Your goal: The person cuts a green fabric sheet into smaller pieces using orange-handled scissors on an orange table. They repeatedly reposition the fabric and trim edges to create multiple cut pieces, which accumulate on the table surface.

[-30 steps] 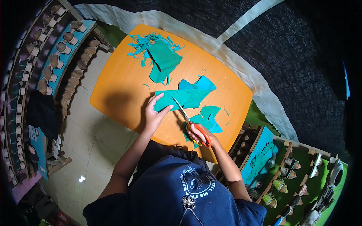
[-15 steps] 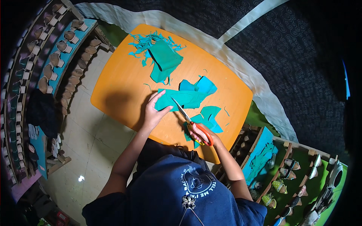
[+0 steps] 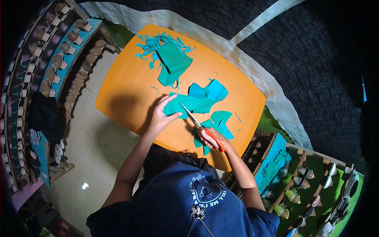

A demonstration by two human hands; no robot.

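Pinched at its left end by my left hand (image 3: pixel 160 117), a green sheet of material (image 3: pixel 193 103) with faint drawn lines is held just above the table. My right hand (image 3: pixel 212 136) grips a pair of scissors (image 3: pixel 194 120) with orange-red handles. The blades reach up and left over the sheet, their tips near my left fingers; they look nearly closed. Bright blue-green folded pieces (image 3: pixel 215 90) lie just beyond the sheet. Cut pieces with pointed ends (image 3: pixel 221 120) rest beside my right hand, partly hidden by it.
On the orange table (image 3: pixel 130 75), a larger folded green piece (image 3: pixel 173 57) and a heap of thin offcuts (image 3: pixel 152 44) lie at the far side. Racks of shoe forms (image 3: pixel 59 63) stand at left. At right, a shelf (image 3: pixel 272 166) holds more green pieces, beside racked shoes (image 3: pixel 292 195).
The scissor handles have come together and the blades have closed a little. My left hand still holds the sheet in almost the same spot.
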